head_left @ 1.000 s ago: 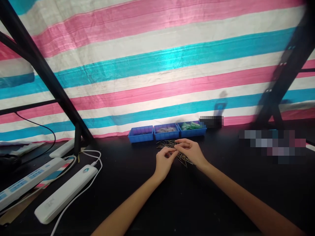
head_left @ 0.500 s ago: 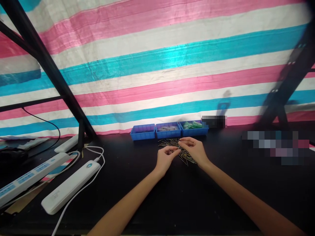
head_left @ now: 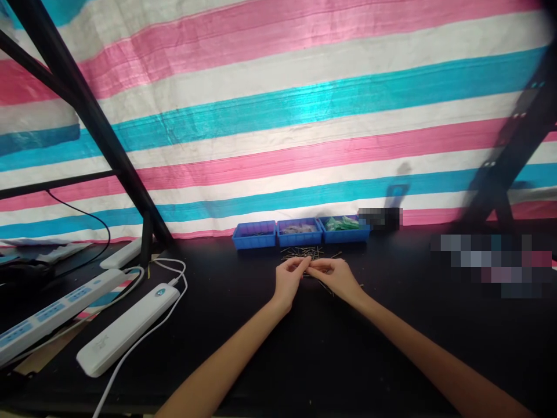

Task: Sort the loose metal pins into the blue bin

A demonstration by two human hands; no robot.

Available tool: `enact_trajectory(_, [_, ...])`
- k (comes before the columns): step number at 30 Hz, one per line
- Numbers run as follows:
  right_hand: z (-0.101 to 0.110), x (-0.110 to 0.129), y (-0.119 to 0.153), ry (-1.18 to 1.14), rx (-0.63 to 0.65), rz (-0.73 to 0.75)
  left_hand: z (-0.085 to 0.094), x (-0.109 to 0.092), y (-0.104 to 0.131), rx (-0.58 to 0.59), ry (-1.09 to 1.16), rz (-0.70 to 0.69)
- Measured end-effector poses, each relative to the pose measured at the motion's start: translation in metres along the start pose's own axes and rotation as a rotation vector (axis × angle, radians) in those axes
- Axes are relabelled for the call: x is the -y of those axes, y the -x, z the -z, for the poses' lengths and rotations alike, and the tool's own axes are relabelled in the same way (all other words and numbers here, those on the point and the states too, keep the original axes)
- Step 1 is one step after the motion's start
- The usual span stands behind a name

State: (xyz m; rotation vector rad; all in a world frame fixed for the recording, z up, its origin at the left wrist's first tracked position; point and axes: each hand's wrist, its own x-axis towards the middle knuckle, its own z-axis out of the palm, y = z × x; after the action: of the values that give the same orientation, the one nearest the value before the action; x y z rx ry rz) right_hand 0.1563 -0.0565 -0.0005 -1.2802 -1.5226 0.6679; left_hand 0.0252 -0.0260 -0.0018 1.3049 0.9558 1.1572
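A striped sheet (head_left: pixel 270 93) in pink, white and blue hangs behind the black table (head_left: pixel 331 366). At the left a black metal frame (head_left: pixel 110 145) slants down; near it lie a white power strip (head_left: pixel 62 305) with blue sockets (head_left: pixel 49 312) and a white box (head_left: pixel 128 329), a cord (head_left: pixel 105 393) plugged into its far end.

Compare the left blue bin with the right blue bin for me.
The left bin holds dark contents, too dim to make out, while the right bin holds green ones. The right bin's contents heap up near its rim; the left bin's lie low inside. Both are blue and stand beyond the sticks.
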Motion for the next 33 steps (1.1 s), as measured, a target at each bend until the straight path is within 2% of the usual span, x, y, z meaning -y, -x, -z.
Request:
enact_trajectory(6, [-0.003,0.001,0.000,-0.031,-0.009,0.005,0.000,-0.002,-0.001,-0.020,-0.010,-0.023])
enact_trajectory(11, [-0.002,-0.003,-0.004,-0.126,-0.152,-0.037,0.001,-0.002,-0.003,-0.031,-0.070,-0.113])
enact_trajectory(14, [-0.001,-0.003,-0.005,-0.150,-0.228,-0.060,0.001,-0.002,-0.002,0.003,-0.085,-0.140])
enact_trajectory(20, [0.001,0.000,-0.005,-0.172,-0.247,-0.074,0.004,-0.005,-0.002,0.116,-0.113,-0.118])
enact_trajectory(26, [0.003,0.000,-0.005,-0.149,-0.225,-0.075,0.020,-0.012,-0.017,0.032,0.024,-0.089])
enact_trajectory(33, [-0.004,0.000,0.000,-0.085,-0.188,-0.043,0.055,-0.015,-0.042,-0.145,0.213,-0.037])
